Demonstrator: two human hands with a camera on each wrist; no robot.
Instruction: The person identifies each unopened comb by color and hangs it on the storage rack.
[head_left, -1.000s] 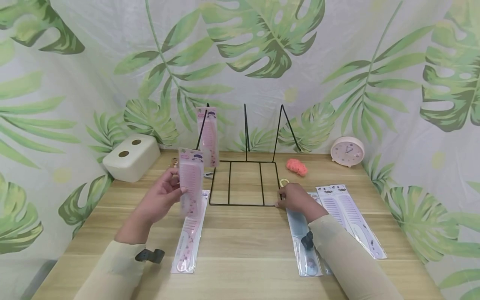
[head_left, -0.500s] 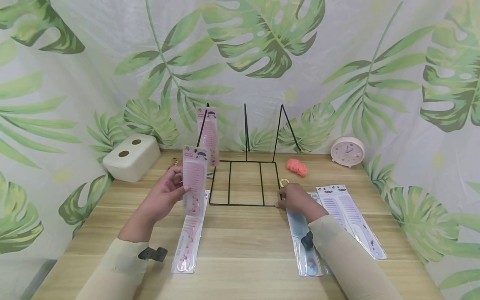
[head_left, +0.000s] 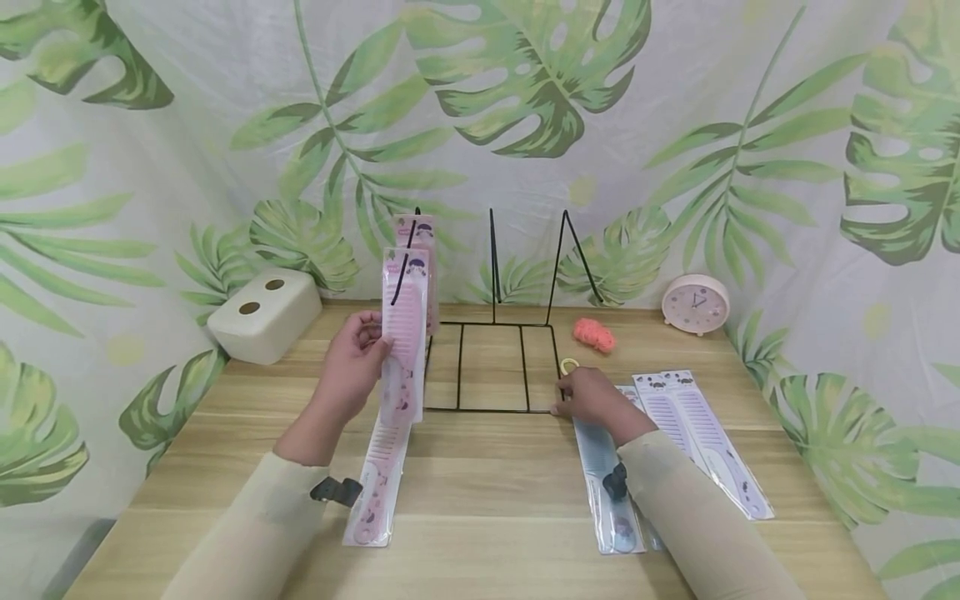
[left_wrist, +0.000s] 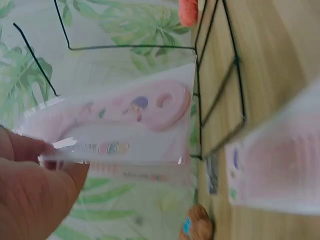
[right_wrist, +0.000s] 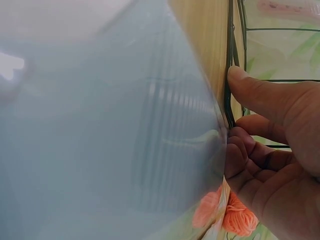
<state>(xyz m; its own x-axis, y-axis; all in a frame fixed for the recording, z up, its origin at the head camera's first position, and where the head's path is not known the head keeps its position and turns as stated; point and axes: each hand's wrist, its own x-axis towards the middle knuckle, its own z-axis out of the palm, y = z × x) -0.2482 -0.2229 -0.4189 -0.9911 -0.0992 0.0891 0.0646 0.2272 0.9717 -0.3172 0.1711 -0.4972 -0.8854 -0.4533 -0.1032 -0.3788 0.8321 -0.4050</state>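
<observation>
My left hand (head_left: 354,362) pinches the left edge of a packaged pink comb (head_left: 403,358) between thumb and fingers, holding it upright. The front end of the left black prong (head_left: 400,282) shows before the pack's top, while the rest runs behind it. Further back on that prong hangs another packaged pink comb (head_left: 432,283), mostly covered. The prong belongs to a black wire rack (head_left: 491,410) standing on the table. At the rack's front right corner, my right hand (head_left: 596,400) grips the wire with thumb and fingertips. A packaged pink comb (head_left: 375,492) lies below my left hand.
Packaged blue combs (head_left: 606,483) lie under my right forearm, with packaged purple combs (head_left: 712,433) beside them. Behind are a coral yarn bundle (head_left: 594,334), a pink clock (head_left: 695,304) and a cream box (head_left: 264,317) with two holes. The rack's middle prong (head_left: 492,258) and right prong (head_left: 557,267) carry nothing.
My left hand has moved the packaged comb up, right and back, and the left prong's tip now shows in front of its top. My right hand stays on the rack.
</observation>
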